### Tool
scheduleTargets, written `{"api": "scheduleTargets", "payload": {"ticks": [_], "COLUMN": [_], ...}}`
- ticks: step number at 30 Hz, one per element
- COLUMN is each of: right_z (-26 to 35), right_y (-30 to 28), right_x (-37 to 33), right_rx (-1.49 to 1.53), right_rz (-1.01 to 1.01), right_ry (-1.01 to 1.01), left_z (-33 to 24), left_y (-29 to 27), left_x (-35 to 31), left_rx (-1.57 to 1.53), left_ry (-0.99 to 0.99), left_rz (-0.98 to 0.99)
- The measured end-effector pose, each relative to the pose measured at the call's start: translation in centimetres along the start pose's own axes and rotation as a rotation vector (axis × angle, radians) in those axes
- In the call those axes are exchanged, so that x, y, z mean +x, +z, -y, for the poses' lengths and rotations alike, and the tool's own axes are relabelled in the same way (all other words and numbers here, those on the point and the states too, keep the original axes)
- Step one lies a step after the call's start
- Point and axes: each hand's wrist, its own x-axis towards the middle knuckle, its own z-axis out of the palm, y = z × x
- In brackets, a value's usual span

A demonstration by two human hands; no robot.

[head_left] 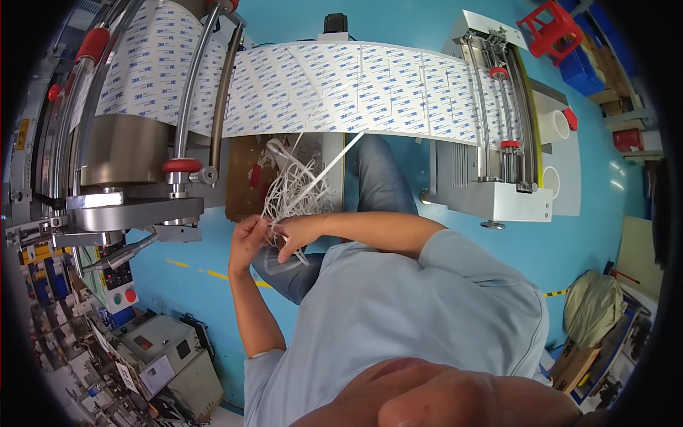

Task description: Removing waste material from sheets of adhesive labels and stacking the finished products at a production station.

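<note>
A loose tangle of narrow white strips (302, 191) hangs in front of me, below the edge of a wide white printed sheet (384, 89). My left hand (247, 240) is closed at the tangle's lower left, its fingertips pinching some strands. Close beside it, my right hand (302, 231) curls round the lower strands, thumb pointing down. Loose ends dangle beneath both hands, over my thigh. One straighter strip (339, 158) slants up from the tangle to the sheet's near edge. The fingers partly hide the strands they hold.
At left stands a machine with a thick metal roller (128, 149) and red-collared rods. The sheet runs right to a metal roller unit (523, 203). A brown board (242, 188) lies behind the tangle. A red stool (551, 30) stands far right, a grey machine box (167, 356) lower left.
</note>
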Motion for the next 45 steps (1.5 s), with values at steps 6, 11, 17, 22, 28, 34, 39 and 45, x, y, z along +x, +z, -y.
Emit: {"api": "scheduleTargets", "payload": {"ticks": [6,11,17,22,28,34,39,45], "right_z": [-0.2,-1.2,-0.5,-1.3,-1.0,-0.9,-0.7,-1.8], "right_y": [-1.9,-3.0,-4.0,-3.9,-4.3,-3.2,-3.3,-2.8], "right_x": [0.1,-0.5,1.5,1.3,0.8,1.1,-0.4,0.7], "right_rx": [0.156,0.564,0.911,0.838,0.712,0.709,0.663,0.391], "right_rz": [-0.086,-0.382,-0.597,-0.718,-0.744,-0.839,-0.795,-0.797], "right_ry": [0.157,-0.066,-0.079,-0.03,0.009,-0.102,-0.082,-0.116], "left_z": [0.9,1.7,1.2,1.2,-4.5,-10.8,-9.6,-9.8], "left_y": [-1.9,-3.3,-4.5,-5.2,0.6,7.2,8.2,7.6], "left_x": [-0.4,-0.9,-1.0,-1.1,3.3,7.8,8.8,7.2], "left_rx": [0.002,0.042,0.117,0.017,0.565,0.453,0.526,0.515], "left_ry": [0.134,0.153,0.063,0.053,0.266,0.208,0.161,0.258], "left_rz": [-0.089,-0.035,0.163,-0.11,-0.664,-0.27,-0.22,-0.254]}}
